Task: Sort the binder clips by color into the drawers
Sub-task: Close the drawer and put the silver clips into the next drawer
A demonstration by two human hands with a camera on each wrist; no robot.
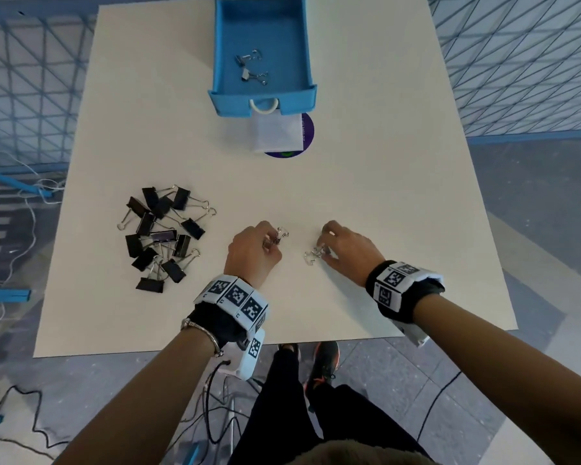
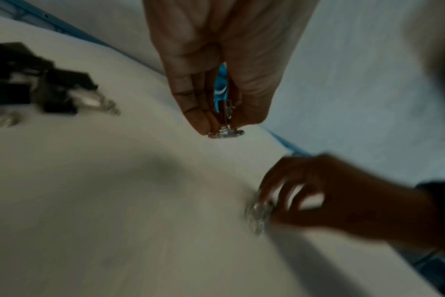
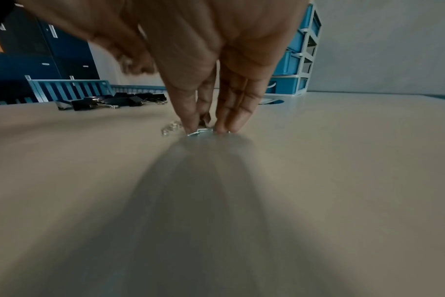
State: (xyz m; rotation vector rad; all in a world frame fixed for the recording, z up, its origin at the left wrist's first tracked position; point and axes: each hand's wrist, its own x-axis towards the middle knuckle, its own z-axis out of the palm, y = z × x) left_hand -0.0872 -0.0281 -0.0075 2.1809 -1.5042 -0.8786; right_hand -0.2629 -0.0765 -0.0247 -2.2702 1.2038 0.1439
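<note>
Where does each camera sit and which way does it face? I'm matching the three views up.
Head: above, looking down at the table, open blue drawer and pile of black clips; both forearms, legs and shoes show.
Left wrist: looks along the left hand pinching a silver clip; the right hand shows too.
Right wrist: low over the table, along the right hand's fingers on a silver clip.
Shared: all three show the black clips.

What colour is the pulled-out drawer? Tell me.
The open drawer is blue, with a white ring handle on its front. The head view shows it best.
</note>
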